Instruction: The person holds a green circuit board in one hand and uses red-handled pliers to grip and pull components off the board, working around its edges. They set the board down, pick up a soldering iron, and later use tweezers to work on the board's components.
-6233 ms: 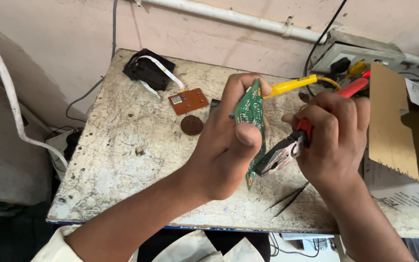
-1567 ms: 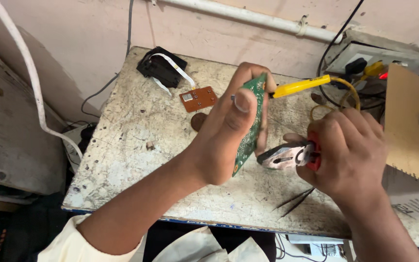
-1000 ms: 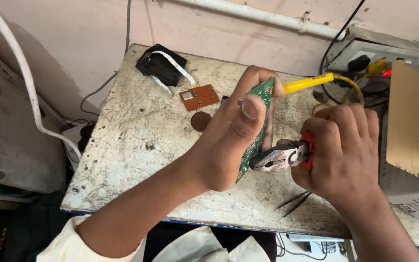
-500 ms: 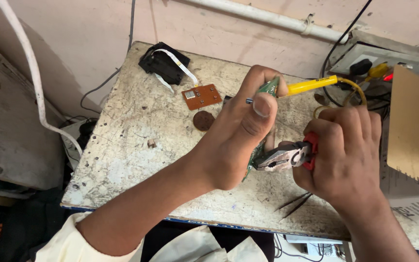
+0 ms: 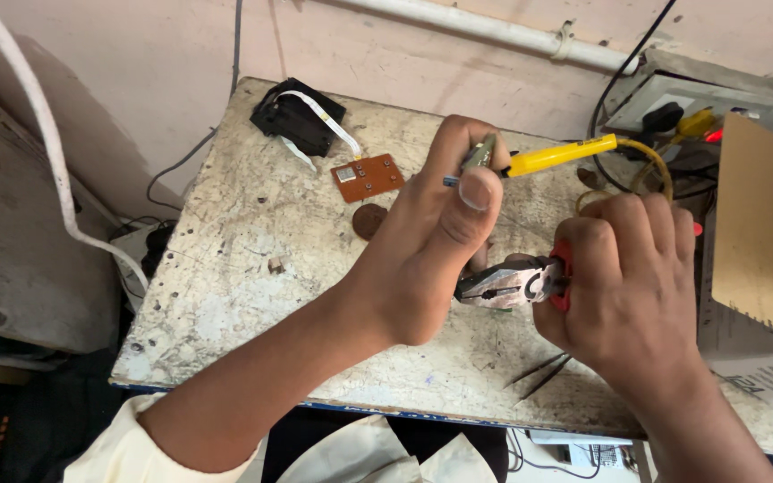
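My left hand (image 5: 431, 259) pinches the circuit board (image 5: 479, 157); right hand (image 5: 628, 286) clamps pliers (image 5: 507, 284) at 3 o'clock, which could slip and nick my thumb.

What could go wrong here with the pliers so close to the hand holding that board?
The pliers in the right hand work right beside the left hand, so a slip could pinch a finger. The circuit board is pinched only between thumb and fingers, edge-on, so a hard pull might twist or crack it. The yellow-handled tool lies just behind on the worktop; an elbow or cable tug could knock it.
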### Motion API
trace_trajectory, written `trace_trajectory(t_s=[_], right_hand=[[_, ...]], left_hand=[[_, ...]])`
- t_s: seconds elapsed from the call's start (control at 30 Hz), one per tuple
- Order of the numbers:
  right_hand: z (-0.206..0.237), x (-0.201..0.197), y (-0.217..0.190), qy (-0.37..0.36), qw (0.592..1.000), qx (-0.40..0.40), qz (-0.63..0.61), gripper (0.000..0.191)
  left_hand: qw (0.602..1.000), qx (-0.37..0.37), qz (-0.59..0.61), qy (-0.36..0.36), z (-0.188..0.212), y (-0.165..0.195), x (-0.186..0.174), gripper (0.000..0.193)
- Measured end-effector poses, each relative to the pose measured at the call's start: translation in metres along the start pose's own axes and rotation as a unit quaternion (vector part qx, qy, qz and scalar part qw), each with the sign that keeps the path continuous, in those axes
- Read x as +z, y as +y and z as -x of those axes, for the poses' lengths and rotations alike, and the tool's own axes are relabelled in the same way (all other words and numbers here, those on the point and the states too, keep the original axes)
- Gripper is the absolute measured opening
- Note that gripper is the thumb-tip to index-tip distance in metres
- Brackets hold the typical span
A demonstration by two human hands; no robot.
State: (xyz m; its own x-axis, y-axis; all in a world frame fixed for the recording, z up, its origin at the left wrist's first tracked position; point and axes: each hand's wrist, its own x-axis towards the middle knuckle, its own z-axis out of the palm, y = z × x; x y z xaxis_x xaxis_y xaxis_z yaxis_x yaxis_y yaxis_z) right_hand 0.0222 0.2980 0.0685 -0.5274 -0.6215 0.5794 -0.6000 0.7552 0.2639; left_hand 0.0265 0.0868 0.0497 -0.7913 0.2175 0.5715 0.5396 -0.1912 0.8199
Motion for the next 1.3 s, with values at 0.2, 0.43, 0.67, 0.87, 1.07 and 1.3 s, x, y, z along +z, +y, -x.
trace_trajectory(t_s=[0.2,0.43,0.67,0.87,1.07,1.3], right_hand=[[-0.002,-0.002,-0.001,-0.013,1.000,0.001,0.006,0.057],[0.002,0.002,0.002,-0.015,1.000,0.000,0.015,0.051],[0.006,0.008,0.006,-0.005,1.000,0.000,0.017,0.035],[0.004,0.005,0.007,0.000,1.000,-0.015,0.012,0.031],[0.002,0.005,0.007,-0.002,1.000,-0.018,0.007,0.027],[0.003,0.006,0.011,0.010,0.999,-0.029,0.011,0.025]], left_hand=[[1.000,-0.020,0.008,-0.008,0.001,0.000,0.000,0.082],[1.000,-0.006,0.004,-0.010,0.002,-0.005,0.001,0.080],[1.000,-0.004,-0.006,-0.016,0.002,-0.006,0.000,0.079],[1.000,-0.007,0.006,-0.023,0.000,-0.006,0.001,0.081],[0.999,-0.006,-0.026,-0.023,0.000,-0.005,0.000,0.082],[0.999,0.007,-0.023,-0.029,-0.001,-0.006,0.000,0.083]])
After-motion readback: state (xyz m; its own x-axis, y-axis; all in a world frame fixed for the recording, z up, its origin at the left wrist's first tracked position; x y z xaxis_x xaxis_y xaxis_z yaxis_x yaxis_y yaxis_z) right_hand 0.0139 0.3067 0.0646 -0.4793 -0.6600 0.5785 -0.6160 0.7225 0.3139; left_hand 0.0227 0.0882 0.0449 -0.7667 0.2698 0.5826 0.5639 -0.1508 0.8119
